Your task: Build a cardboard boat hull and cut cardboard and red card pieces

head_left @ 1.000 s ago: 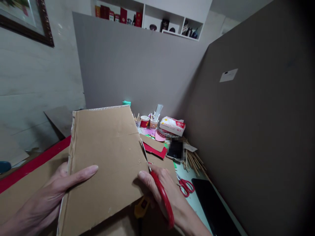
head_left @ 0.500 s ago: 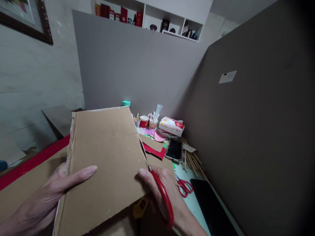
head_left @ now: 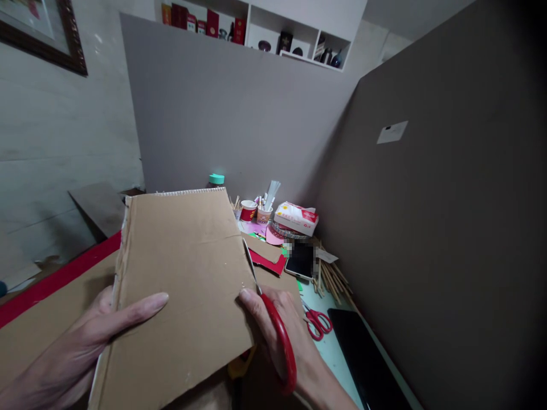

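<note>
A brown cardboard sheet (head_left: 183, 273) is held up in front of me, tilted, its corrugated edge showing along the top. My left hand (head_left: 111, 324) grips its left side, thumb flat on the face and fingers hidden behind. On the right edge, my right hand (head_left: 277, 324) is closed round red-handled scissors (head_left: 285, 341). One blade runs along that edge, while the other is hidden. My right thumb touches the cardboard near the handle. Below the sheet, a yellow and black tool (head_left: 239, 364) is partly covered; its kind I cannot make out.
A second pair of red scissors (head_left: 318, 324) lies on the table beside a long black panel (head_left: 363, 356). Farther back are a phone (head_left: 301, 261), wooden sticks (head_left: 335, 279), a tissue pack (head_left: 296, 217), paper cups (head_left: 248, 210) and red scraps (head_left: 271, 263). Grey partitions (head_left: 239, 125) enclose the table.
The view has shifted slightly, and the cardboard's lower right corner sits a little lower. Both hands keep their grips; the scissors stay at the right edge.
</note>
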`<state>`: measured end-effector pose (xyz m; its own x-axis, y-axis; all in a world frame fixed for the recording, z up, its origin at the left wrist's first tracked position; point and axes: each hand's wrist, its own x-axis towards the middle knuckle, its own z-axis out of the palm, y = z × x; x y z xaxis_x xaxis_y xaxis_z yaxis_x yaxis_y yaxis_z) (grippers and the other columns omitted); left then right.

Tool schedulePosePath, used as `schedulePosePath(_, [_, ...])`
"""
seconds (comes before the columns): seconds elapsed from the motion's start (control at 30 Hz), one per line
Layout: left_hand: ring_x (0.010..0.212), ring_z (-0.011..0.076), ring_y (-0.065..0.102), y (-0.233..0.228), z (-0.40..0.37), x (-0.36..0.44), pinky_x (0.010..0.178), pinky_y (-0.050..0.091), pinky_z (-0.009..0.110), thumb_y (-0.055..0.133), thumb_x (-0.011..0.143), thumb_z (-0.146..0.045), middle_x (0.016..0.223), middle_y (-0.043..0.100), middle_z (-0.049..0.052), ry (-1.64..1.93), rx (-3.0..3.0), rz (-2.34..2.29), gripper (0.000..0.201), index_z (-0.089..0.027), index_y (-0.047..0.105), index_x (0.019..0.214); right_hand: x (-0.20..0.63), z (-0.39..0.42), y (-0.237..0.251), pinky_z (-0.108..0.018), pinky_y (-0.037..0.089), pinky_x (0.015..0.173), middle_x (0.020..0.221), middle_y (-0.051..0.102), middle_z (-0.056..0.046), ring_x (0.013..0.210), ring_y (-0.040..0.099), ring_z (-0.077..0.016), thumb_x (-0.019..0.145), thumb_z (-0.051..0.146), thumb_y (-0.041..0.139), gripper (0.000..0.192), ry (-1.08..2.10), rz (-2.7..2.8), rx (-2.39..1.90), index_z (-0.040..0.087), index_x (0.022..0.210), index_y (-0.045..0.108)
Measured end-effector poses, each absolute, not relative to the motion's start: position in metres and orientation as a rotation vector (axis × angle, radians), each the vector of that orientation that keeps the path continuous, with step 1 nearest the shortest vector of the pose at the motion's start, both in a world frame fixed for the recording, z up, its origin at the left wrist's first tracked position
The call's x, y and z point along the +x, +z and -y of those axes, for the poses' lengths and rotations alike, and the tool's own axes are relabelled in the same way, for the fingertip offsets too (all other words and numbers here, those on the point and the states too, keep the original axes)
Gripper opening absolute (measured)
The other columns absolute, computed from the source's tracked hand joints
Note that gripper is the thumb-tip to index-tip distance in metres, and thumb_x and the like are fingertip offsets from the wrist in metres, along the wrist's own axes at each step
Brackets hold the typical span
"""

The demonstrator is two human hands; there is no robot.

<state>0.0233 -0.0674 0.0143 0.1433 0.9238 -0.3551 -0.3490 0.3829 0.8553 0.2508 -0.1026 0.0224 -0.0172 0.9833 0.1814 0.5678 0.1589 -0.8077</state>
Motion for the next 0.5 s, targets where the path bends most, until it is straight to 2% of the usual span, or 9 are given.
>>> schedulePosePath(0.1, [0.082,0.0451,0.075,0.003,0.062,0.016,0.062,0.066,0.051,0.096,0.041,-0.02,0.098,0.081,0.012,1.036,0.645,-1.083,0.126,-0.029,0.038,0.152,0.251,0.102,0.025,-0.031,0.019,0.05,0.059,0.024,0.005,0.054,0.023,-0.0123,0.097,0.053,0.041,0.05,0.715,1.7,-1.503,0.023,0.06,0.026])
schedulePosePath(0.2, [0.072,0.0439,0.076,-0.001,0.055,0.006,0.055,0.065,0.05,0.093,0.042,-0.026,0.09,0.081,0.014,1.035,0.473,-1.134,0.112,-0.022,0.049,0.146,0.252,0.102,0.027,-0.031,0.02,0.051,0.056,0.025,0.005,0.053,0.025,-0.0126,0.097,0.056,0.042,0.052,0.712,1.715,-1.551,0.023,0.058,0.028])
schedulePosePath(0.27, [0.076,0.0469,0.075,0.002,0.049,0.0,0.064,0.064,0.058,0.09,0.043,-0.029,0.092,0.081,0.016,1.051,0.382,-1.088,0.102,-0.019,0.056,0.14,0.251,0.103,0.027,-0.031,0.02,0.051,0.055,0.025,0.005,0.053,0.025,-0.0125,0.097,0.056,0.044,0.053,0.743,1.717,-1.57,0.023,0.058,0.028])
schedulePosePath(0.33, [0.084,0.0491,0.074,0.006,0.044,-0.004,0.076,0.061,0.065,0.089,0.047,-0.028,0.098,0.08,0.018,1.019,0.373,-1.034,0.097,-0.019,0.057,0.139,0.25,0.104,0.026,-0.03,0.021,0.051,0.055,0.023,0.006,0.053,0.025,-0.0119,0.097,0.055,0.047,0.054,0.803,1.725,-1.548,0.023,0.058,0.028])
schedulePosePath(0.43, [0.091,0.0495,0.073,0.011,0.041,-0.003,0.081,0.059,0.066,0.09,0.053,-0.026,0.105,0.078,0.02,0.913,0.437,-1.009,0.096,-0.02,0.055,0.142,0.251,0.104,0.024,-0.029,0.023,0.051,0.056,0.029,0.006,0.053,0.029,-0.0121,0.097,0.058,0.047,0.053,0.843,1.739,-1.523,0.023,0.059,0.032])
schedulePosePath(0.5, [0.093,0.0498,0.072,0.013,0.044,0.001,0.081,0.06,0.065,0.091,0.052,-0.024,0.108,0.077,0.019,0.924,0.486,-1.001,0.099,-0.021,0.053,0.144,0.253,0.104,0.023,-0.029,0.027,0.053,0.059,0.041,0.004,0.057,0.038,-0.0139,0.096,0.061,0.045,0.051,0.827,1.754,-1.526,0.023,0.063,0.039])
